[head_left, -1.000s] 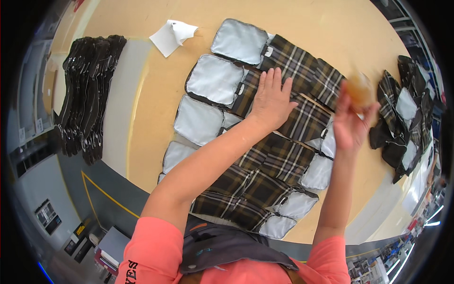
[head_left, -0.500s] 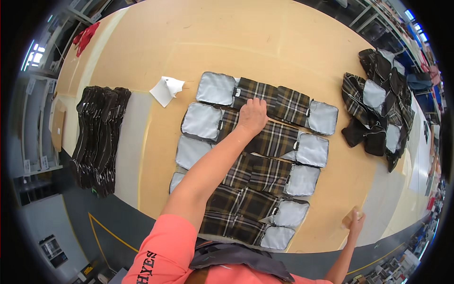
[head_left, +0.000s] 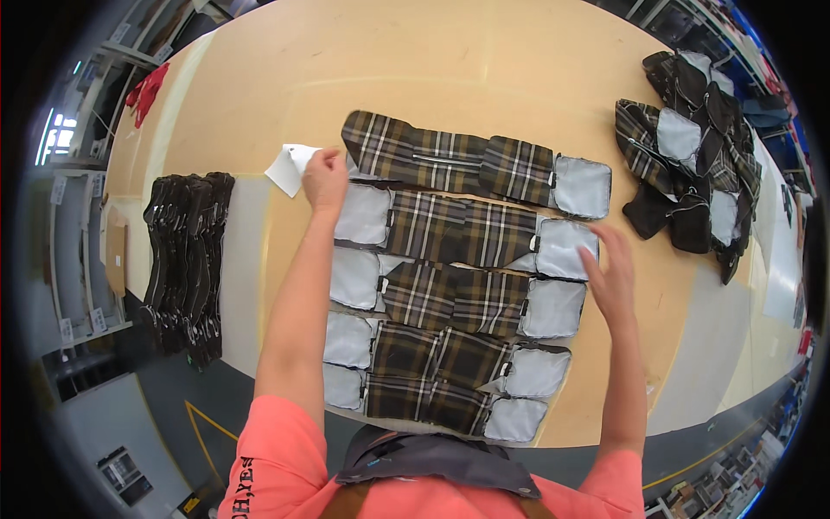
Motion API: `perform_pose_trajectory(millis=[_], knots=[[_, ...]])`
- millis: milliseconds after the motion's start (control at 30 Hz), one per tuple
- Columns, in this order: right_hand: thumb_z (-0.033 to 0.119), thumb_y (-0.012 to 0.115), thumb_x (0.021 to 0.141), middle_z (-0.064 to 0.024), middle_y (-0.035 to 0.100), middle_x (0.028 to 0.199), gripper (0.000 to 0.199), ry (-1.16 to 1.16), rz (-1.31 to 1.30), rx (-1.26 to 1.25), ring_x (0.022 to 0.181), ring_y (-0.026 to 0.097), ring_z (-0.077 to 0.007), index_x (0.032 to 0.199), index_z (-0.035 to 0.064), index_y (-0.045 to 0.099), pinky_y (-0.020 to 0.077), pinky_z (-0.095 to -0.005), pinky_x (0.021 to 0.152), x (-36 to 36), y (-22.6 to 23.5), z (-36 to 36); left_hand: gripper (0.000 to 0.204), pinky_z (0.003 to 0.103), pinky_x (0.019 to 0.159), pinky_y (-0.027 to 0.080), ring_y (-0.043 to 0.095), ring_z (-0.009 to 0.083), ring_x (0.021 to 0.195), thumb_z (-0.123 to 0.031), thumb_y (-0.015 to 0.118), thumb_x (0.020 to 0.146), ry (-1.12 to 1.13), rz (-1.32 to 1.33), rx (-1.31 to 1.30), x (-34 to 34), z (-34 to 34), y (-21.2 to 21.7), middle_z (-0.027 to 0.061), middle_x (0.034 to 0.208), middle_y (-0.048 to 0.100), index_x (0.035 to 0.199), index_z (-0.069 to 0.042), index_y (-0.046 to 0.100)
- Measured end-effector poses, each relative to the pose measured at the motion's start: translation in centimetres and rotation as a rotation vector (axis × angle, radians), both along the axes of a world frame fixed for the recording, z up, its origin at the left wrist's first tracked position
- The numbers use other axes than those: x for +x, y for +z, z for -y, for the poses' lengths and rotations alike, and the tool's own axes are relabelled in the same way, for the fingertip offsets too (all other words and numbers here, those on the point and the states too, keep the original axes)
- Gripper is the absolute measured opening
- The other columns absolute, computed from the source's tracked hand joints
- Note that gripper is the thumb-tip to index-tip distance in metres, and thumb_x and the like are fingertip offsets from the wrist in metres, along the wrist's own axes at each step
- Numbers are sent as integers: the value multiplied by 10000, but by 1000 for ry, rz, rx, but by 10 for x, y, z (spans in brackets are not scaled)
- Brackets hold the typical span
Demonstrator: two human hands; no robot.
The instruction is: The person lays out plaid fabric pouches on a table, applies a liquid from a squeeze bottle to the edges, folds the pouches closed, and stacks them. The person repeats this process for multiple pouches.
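Plaid fabric pieces in brown, black and white lie in rows before me, most with pale grey square ends. On the farthest plaid piece [head_left: 441, 164], the left end shows plaid and only the right end shows a grey square [head_left: 583, 186]. My left hand [head_left: 326, 180] is beside that plaid end, fingers curled in; what they hold, if anything, is hidden. Just left of it is a folded white paper [head_left: 285, 171]. Over the right edge of the second row's grey square [head_left: 564, 249], my right hand [head_left: 612, 275] is open with fingers spread.
A stack of dark fabric pieces [head_left: 183, 259] lies at the table's left. To the far right is a heap of plaid and black pieces [head_left: 696, 164]. Red cloth [head_left: 147, 93] rests near the far left edge of the wooden table [head_left: 415, 65].
My left hand has moved left from over the farthest rows; the farthest piece's left end now shows plaid instead of grey. My right hand has come up from the table's near right edge.
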State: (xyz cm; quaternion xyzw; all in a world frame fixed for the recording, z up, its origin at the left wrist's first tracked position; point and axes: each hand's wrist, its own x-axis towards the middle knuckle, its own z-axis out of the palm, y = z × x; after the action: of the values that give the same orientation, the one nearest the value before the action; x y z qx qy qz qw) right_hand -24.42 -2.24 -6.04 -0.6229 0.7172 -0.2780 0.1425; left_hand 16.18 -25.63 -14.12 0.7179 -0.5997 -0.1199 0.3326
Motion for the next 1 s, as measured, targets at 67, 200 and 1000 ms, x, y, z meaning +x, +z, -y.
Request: perform_pose_trajectory(millis=[67,200,1000], knots=[[192,685,839,-148,604,1102,300,134,10,-79,1047,550,-340,1087,42,605,448,-393,891,31,-17,53,172,400,734,499,631,296,801,-127,549,824,27,37,-106,1,-8,5,128,846,664,932,-50,660],[224,691,821,-144,588,951,300,133,-89,-83,930,568,-323,1007,25,565,486,-403,783,68,-79,118,158,402,762,487,617,293,837,-127,587,858,-383,-61,-59,-59,-71,19,133,926,649,989,-62,646],[175,564,888,-103,649,871,187,-618,38,6,776,625,-209,998,29,600,488,-321,707,-84,-94,-3,274,410,835,475,590,312,906,-94,575,818,29,149,107,58,-66,14,118,995,625,1084,-53,624]])
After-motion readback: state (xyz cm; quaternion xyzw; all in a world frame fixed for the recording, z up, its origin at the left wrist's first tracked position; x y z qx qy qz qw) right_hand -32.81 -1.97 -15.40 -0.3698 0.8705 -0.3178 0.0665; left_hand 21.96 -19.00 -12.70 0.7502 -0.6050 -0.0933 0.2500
